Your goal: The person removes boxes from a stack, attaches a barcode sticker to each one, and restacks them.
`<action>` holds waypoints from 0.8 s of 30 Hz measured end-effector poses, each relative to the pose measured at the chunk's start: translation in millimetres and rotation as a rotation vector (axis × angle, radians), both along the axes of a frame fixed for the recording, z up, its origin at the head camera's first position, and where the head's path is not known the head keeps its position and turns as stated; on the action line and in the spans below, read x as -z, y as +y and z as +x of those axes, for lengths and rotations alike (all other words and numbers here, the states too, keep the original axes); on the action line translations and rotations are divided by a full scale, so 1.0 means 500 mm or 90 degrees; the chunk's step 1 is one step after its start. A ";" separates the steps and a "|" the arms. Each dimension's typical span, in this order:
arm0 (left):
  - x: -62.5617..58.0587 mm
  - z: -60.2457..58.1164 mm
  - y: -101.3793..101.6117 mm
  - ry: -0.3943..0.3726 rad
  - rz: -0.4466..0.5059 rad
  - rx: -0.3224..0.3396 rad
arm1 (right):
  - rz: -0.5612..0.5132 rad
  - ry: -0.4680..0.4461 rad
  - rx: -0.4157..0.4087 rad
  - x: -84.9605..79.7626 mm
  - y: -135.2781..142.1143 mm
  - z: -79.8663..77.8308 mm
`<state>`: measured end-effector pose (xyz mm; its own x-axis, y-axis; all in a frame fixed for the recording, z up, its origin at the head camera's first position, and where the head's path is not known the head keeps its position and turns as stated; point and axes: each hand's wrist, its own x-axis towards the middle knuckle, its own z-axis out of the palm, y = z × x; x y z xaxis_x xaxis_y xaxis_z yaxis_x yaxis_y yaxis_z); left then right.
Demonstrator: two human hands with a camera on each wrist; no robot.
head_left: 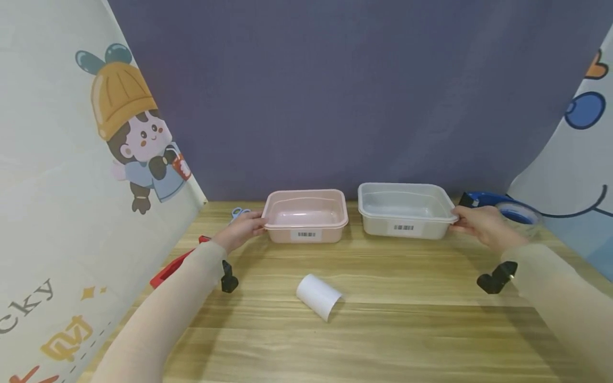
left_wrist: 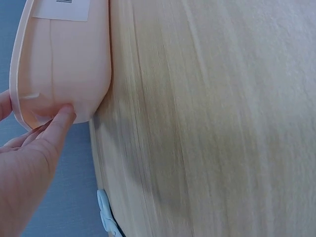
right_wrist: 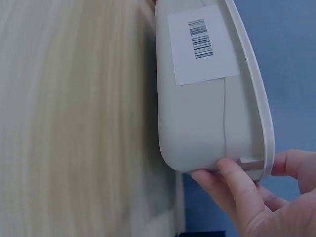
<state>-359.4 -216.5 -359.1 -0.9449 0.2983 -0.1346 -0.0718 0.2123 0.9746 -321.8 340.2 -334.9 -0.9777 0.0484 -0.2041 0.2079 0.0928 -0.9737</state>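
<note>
A pink plastic bin stands at the back of the wooden table, a barcode label on its front. My left hand grips its left end, thumb at the rim and fingers under it on the outer wall. To the right is a pale grey bin, also with a barcode label. Its right end is in my right hand, and the right wrist view shows the fingers against the end wall below the rim. A curved white sheet lies on the table in front of the bins.
Light blue scissors lie behind my left hand, and a red tool is partly hidden by that forearm. Past my right hand are a blue object with black parts and a roll of tape. A dark curtain hangs behind the table.
</note>
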 end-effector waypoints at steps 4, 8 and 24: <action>0.002 0.001 -0.001 0.002 0.002 -0.002 | -0.003 -0.009 0.018 -0.027 -0.015 0.007; 0.003 0.002 0.000 -0.004 0.006 -0.010 | 0.010 -0.002 0.022 -0.054 -0.032 0.013; 0.003 0.004 0.010 -0.020 0.012 -0.040 | -0.002 0.028 0.026 -0.131 -0.148 0.003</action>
<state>-357.5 -211.3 -360.7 -0.9573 0.2416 -0.1589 -0.1145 0.1881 0.9755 -320.1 266.3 -269.6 -0.9829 0.0878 -0.1619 0.1691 0.0813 -0.9822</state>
